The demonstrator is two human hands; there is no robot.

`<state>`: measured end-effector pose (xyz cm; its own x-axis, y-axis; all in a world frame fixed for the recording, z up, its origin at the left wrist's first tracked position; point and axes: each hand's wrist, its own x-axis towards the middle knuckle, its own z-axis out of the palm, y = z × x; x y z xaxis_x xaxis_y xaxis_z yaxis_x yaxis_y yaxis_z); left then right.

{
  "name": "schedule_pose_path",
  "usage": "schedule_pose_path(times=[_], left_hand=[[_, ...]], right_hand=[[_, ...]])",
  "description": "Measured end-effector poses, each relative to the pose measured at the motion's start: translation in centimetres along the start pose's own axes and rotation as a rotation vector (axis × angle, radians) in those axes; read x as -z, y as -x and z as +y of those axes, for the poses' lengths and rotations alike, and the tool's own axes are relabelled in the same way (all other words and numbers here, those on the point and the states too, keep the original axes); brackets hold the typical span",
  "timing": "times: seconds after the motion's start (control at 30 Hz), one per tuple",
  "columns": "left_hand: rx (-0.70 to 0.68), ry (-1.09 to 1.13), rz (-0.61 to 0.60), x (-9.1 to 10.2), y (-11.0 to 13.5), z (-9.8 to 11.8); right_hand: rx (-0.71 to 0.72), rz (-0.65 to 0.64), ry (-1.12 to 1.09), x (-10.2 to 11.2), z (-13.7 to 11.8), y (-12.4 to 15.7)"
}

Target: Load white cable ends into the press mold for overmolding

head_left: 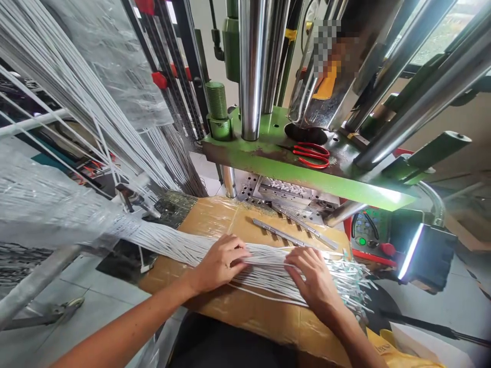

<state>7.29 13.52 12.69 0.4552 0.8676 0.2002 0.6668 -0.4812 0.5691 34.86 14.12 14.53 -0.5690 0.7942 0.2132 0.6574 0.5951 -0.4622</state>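
A thick bundle of thin white cables (264,260) runs across the cardboard (268,322) in front of me. My left hand (220,263) lies over the middle of the bundle, its fingers curled round the far side and the thumb on the near side. Closer to the cable ends, my right hand (312,276) is bent over the same bundle, fingertips and thumb on the strands. Past it, the loose ends (351,281) fan out in a tangle, some with greenish tips. Two slim metal bars (278,232) with small pegs lie just beyond the bundle.
Behind the cardboard stands a green press plate (268,158) with steel columns, red-handled scissors (312,154) lying on it. A metal mold (286,189) sits beneath. To the right are a control panel (366,232) and a lit lamp (427,260). Plastic-wrapped cables (65,199) hang left.
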Motion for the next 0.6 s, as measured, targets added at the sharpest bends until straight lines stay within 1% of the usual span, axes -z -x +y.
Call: schedule_pose_path(times=[0.1, 0.17, 0.23, 0.3, 0.33, 0.4, 0.43, 0.5, 0.53, 0.6], left_hand=[[0.137, 0.188, -0.137, 1.5, -1.0, 1.0], [0.203, 0.286, -0.209, 2.6, -1.7, 1.4], [0.218, 0.315, -0.227, 3.5, -2.1, 1.9], [0.215, 0.319, -0.208, 4.3, -2.2, 2.5], [0.216, 0.331, -0.202, 4.6, -2.2, 2.8], [0.218, 0.393, -0.201, 5.2, -1.9, 3.2], [0.223, 0.439, -0.210, 5.3, -1.7, 3.3], [0.264, 0.545, -0.251, 5.4, -1.5, 3.1], [0.307, 0.604, -0.268, 5.3, -1.4, 2.9], [0.425, 0.739, -0.287, 4.8, -1.2, 2.2]], right_hand=[[-0.116, -0.099, 0.012, 2.3, -1.0, -0.2], [-0.153, -0.146, 0.005, 2.8, -1.0, -0.8], [-0.120, -0.206, -0.047, 2.4, -0.8, -1.8], [-0.115, -0.260, -0.150, 2.0, -1.1, -2.8], [-0.133, -0.254, -0.209, 2.0, -1.6, -3.1], [-0.162, -0.202, -0.283, 2.6, -2.8, -3.5], [-0.159, -0.182, -0.280, 3.1, -3.5, -3.5], [-0.131, -0.201, -0.190, 4.0, -4.0, -3.4], [-0.137, -0.238, -0.113, 4.3, -3.8, -3.4], [-0.190, -0.314, 0.015, 4.5, -2.3, -3.3]])
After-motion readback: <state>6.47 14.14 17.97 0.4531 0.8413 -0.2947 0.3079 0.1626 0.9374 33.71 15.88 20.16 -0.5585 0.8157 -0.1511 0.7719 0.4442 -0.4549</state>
